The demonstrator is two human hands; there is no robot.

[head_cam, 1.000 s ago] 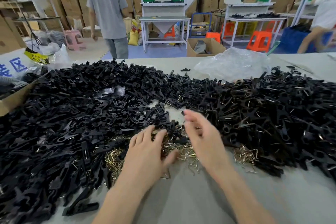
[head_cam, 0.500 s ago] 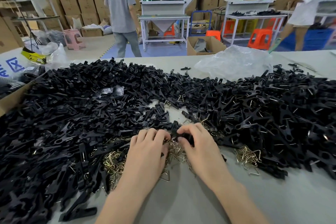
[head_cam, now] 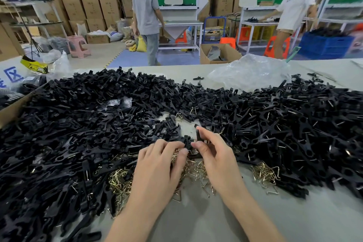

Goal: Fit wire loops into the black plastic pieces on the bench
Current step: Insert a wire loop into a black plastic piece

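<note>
- The desk [head_cam: 196, 222] carries a heap of plastic pieces [head_cam: 78, 143] that runs from 9 o'clock through 12 to 3 o'clock of its centre.
- Wire loops [head_cam: 119, 180] lie at the centre, partly under the left hand [head_cam: 157, 171] and right hand [head_cam: 218, 159].
- A second cluster of loops [head_cam: 263, 173] sits at 3 o'clock of the hands.
- The hands meet at 12 o'clock of the loops and pinch one plastic piece [head_cam: 187, 142] between them.
- A plastic bag [head_cam: 249, 72] lies behind the heap at 1 o'clock.
- A cardboard box [head_cam: 11, 112] sits at 10 o'clock, touching the heap.
</note>
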